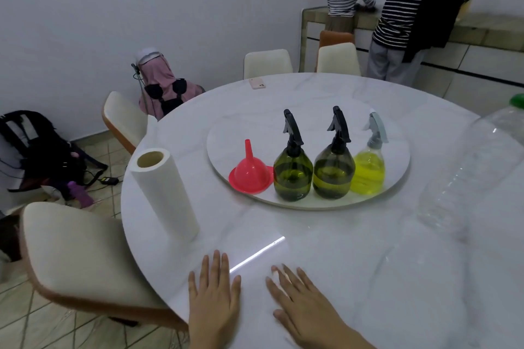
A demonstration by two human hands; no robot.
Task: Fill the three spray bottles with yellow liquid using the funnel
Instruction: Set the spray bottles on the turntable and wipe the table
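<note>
Three spray bottles stand upright in a row on the round turntable [391, 133] in the middle of the desk [340, 249], nozzles pointing left: two dark green bottles [293, 176] [333, 174] and a clear bottle [368, 171] holding yellow liquid. No labels are readable. Just left of them the red funnel [251, 171] sits mouth down, spout up. A paper towel roll [164, 193] stands nearer left; a large clear plastic bottle [470, 167] with a green cap is at the right. Both hands, left [214, 295] and right [300, 300], lie flat and empty on the desk's near edge.
</note>
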